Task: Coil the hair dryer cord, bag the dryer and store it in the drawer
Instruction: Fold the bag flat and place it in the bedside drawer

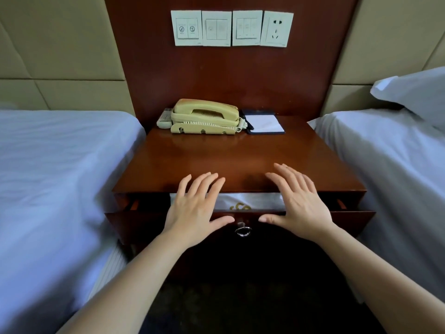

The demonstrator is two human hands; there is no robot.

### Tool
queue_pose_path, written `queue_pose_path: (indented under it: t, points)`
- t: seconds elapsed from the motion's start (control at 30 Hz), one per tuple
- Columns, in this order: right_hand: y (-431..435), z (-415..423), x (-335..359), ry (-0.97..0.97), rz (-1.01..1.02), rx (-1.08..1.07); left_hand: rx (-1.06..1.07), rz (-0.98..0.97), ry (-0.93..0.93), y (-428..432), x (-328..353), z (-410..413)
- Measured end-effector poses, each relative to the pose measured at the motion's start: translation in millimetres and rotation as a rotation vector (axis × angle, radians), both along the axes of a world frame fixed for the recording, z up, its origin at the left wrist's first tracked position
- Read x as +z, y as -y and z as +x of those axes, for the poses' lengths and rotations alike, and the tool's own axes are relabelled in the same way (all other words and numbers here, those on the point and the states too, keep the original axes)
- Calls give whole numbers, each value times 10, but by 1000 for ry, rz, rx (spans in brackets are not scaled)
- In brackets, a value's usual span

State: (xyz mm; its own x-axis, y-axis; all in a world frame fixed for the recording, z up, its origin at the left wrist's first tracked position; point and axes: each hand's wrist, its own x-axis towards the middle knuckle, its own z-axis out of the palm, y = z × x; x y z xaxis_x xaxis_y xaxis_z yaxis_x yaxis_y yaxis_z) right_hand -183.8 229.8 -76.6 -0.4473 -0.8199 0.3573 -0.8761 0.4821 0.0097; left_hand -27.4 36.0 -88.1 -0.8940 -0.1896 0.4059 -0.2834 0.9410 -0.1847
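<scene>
Pressing flat, spread, empty left hand [192, 208] and right hand [299, 206] against the nearly shut dark wooden drawer [349, 219], probably closing it over the white gold-printed bag [248, 203] lying inside, dryer unseen.

The nightstand [216, 160] is dark reddish wood with a glossy, smooth varnish that mirrors the telephone [204, 116], which looks like yellowed plastic. Its drawer [349, 219] front is the same wood, with a shiny metal ring pull [243, 231]. Inside lies a white cloth bag [250, 202]. The notepad [267, 124] is matt white paper. The bed sheets [60, 177] are soft, creased cloth.
</scene>
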Motion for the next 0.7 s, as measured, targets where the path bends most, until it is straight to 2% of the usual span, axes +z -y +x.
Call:
queue_pose_path:
  t: [0.13, 0.3, 0.4, 0.5, 0.7]
  points:
    - [127, -135, -5, 22, 84, -35, 5, -4, 52, 110, -2, -135]
    - [237, -184, -54, -65, -102, -72, -2, 37, -44, 162, -5, -273]
    - [286, -177, -29, -85, -146, -92, -1, 49, -99, 135, -2, -324]
    - [285, -146, 22, -61, -96, -96, 29, 65, -73, 69, 48, -320]
    - [313, 98, 245, 62, 48, -157, 78, 314, 78, -107, 290, -260]
